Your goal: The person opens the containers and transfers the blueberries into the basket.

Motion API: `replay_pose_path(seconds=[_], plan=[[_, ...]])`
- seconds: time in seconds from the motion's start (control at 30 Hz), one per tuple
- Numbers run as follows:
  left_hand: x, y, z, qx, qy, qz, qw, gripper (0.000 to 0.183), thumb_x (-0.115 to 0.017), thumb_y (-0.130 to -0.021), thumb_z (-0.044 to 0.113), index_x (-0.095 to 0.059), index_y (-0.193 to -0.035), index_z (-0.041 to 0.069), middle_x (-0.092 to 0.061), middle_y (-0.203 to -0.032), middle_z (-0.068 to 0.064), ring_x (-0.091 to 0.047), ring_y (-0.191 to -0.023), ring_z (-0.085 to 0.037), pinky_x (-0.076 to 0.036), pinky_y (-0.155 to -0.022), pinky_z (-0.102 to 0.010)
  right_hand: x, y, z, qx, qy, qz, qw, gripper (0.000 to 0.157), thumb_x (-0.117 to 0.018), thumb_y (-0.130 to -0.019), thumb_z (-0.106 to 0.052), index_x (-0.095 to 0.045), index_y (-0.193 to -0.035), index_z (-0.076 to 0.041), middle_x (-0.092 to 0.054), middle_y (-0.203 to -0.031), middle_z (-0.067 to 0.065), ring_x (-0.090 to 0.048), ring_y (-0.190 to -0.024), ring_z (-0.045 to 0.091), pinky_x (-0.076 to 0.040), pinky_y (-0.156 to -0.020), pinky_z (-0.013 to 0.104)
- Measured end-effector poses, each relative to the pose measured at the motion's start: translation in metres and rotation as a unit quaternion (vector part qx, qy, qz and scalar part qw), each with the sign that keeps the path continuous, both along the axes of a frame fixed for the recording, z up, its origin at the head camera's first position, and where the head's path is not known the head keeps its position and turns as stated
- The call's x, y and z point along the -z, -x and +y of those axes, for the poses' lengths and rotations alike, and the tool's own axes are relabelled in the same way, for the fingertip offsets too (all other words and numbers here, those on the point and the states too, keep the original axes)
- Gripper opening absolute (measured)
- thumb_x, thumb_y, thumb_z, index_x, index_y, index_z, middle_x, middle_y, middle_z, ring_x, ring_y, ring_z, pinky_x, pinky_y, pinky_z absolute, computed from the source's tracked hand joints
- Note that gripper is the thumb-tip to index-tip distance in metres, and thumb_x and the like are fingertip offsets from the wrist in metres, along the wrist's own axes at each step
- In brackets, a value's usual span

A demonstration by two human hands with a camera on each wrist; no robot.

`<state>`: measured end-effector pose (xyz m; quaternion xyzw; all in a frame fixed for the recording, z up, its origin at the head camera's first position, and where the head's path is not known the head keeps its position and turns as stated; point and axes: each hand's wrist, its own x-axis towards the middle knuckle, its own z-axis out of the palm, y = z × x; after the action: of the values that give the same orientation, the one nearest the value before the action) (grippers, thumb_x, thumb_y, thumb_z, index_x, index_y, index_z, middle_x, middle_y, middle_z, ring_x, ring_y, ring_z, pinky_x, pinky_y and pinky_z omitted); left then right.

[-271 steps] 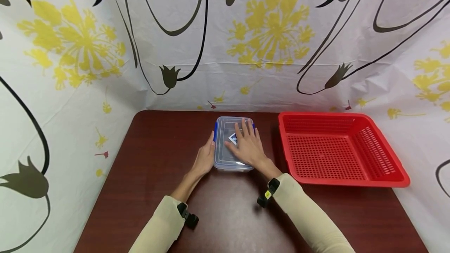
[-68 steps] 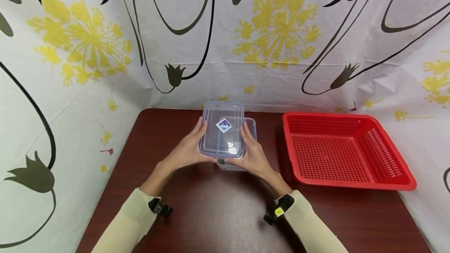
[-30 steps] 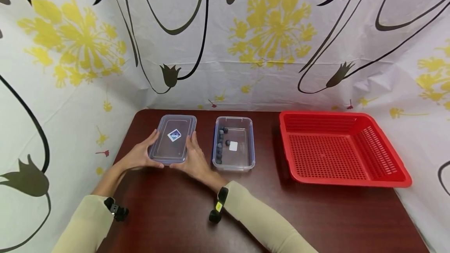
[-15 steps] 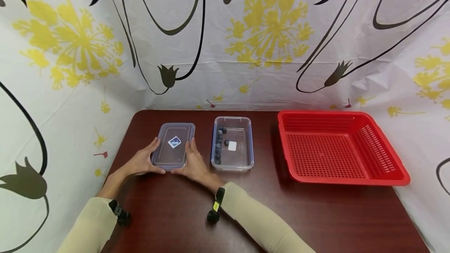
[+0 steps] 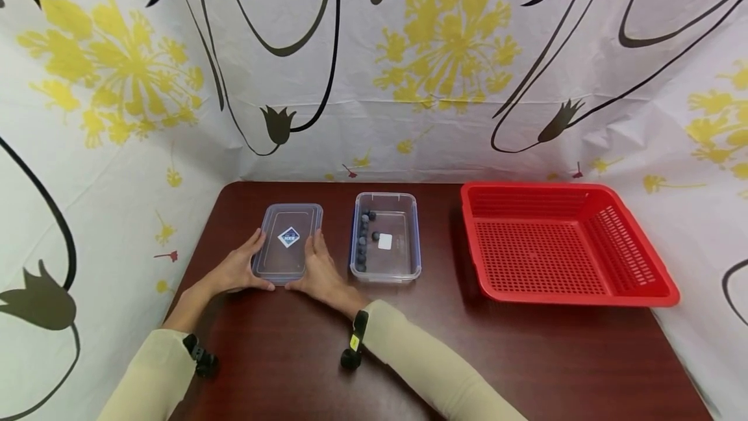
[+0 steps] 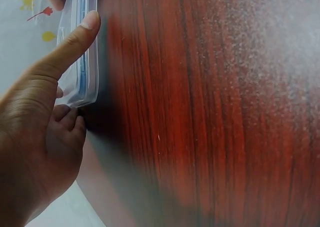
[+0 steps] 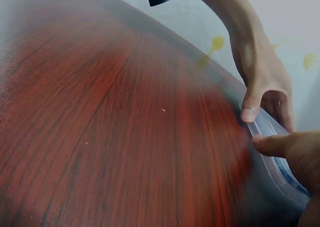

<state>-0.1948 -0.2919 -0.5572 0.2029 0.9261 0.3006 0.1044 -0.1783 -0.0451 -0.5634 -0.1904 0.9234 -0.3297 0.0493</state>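
Two pale sleeves (image 5: 426, 356) reach in from the near side over a glossy reddish-brown wooden table (image 5: 280, 356), each wrist wearing a black strap-mounted camera (image 5: 352, 343). Beyond them, the left hand (image 5: 236, 268) and the right hand (image 5: 321, 275) grip a clear lid (image 5: 283, 258) between them, both thumbs set against its near edge, the left fingers along its left side and the right fingers along its right. The lid sits at the left of the table, level or nearly so; whether its underside meets the wood is hard to tell. It is a rectangle with rounded corners, longer from near to far than across, see-through with a faint bluish cast, so the dark wood shows through. A raised line follows its border inside the rim, and a blue-and-white diamond label (image 5: 289, 237) lies around its middle, its lettering too small to read. From the left wrist, a blue strip shows along its clear edge. Just right of the lid stands an uncovered clear container (image 5: 398, 262), with small dark round pieces (image 5: 362, 241) mostly lined along its left wall and a white square (image 5: 384, 241) at its middle. Farther right is a red perforated basket (image 5: 578, 301). At the far side hangs a white cloth (image 5: 362, 128) printed with yellow flowers and dark stems.
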Motion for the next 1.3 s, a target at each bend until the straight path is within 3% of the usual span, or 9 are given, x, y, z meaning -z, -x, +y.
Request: replay_pose_path(seconds=[0.33,0.53,0.7,1.03,1.3], plan=[[-0.006,0.001,0.002,-0.001,0.003,-0.005,1.0000,0.132,-0.102,-0.069,0.032,-0.019,-0.159,-0.018,-0.008,-0.166,-0.045,-0.025,-0.148,-0.065,-0.033,-0.117,-0.071,-0.009,-0.002,0.002,-0.016,0.001,0.028,0.999,0.115,-0.097,-0.077,-0.039,-0.034,-0.158,0.014,-0.017,-0.167,0.040,-0.026,-0.157,0.047,-0.037,-0.122,0.046],[-0.012,0.002,0.001,-0.002,0.010,0.000,0.9999,0.131,-0.101,-0.070,0.032,-0.020,-0.159,-0.018,-0.010,-0.165,-0.045,-0.027,-0.147,-0.066,-0.033,-0.116,-0.073,-0.029,-0.005,0.006,-0.044,0.017,0.060,0.997,0.108,-0.094,-0.080,-0.042,-0.040,-0.157,0.011,-0.032,-0.165,0.035,-0.038,-0.153,0.044,-0.040,-0.121,0.048],[-0.014,0.002,0.002,0.007,0.003,0.009,0.9999,0.128,-0.100,-0.073,0.034,-0.020,-0.160,-0.018,-0.011,-0.167,-0.043,-0.026,-0.149,-0.064,-0.032,-0.116,-0.073,-0.052,-0.010,0.014,-0.054,0.018,0.059,0.997,0.106,-0.093,-0.081,-0.044,-0.040,-0.159,0.006,-0.037,-0.166,0.027,-0.043,-0.151,0.041,-0.040,-0.121,0.048],[-0.022,0.004,0.015,0.013,-0.004,0.018,0.9997,0.126,-0.097,-0.077,0.038,-0.019,-0.163,-0.012,-0.014,-0.170,-0.037,-0.025,-0.152,-0.059,-0.031,-0.118,-0.072,-0.086,-0.008,0.062,-0.052,0.006,0.063,0.997,0.094,-0.090,-0.086,-0.039,-0.046,-0.157,0.003,-0.047,-0.162,0.020,-0.045,-0.150,0.034,-0.041,-0.121,0.047],[-0.038,0.006,0.037,0.017,0.004,0.021,0.9996,0.128,-0.093,-0.078,0.049,-0.018,-0.166,-0.004,-0.013,-0.174,-0.026,-0.022,-0.157,-0.052,-0.030,-0.120,-0.069,-0.103,0.009,0.116,-0.049,-0.022,0.067,0.996,0.090,-0.089,-0.087,-0.038,-0.047,-0.156,0.003,-0.052,-0.156,0.023,-0.047,-0.147,0.037,-0.039,-0.122,0.049]])
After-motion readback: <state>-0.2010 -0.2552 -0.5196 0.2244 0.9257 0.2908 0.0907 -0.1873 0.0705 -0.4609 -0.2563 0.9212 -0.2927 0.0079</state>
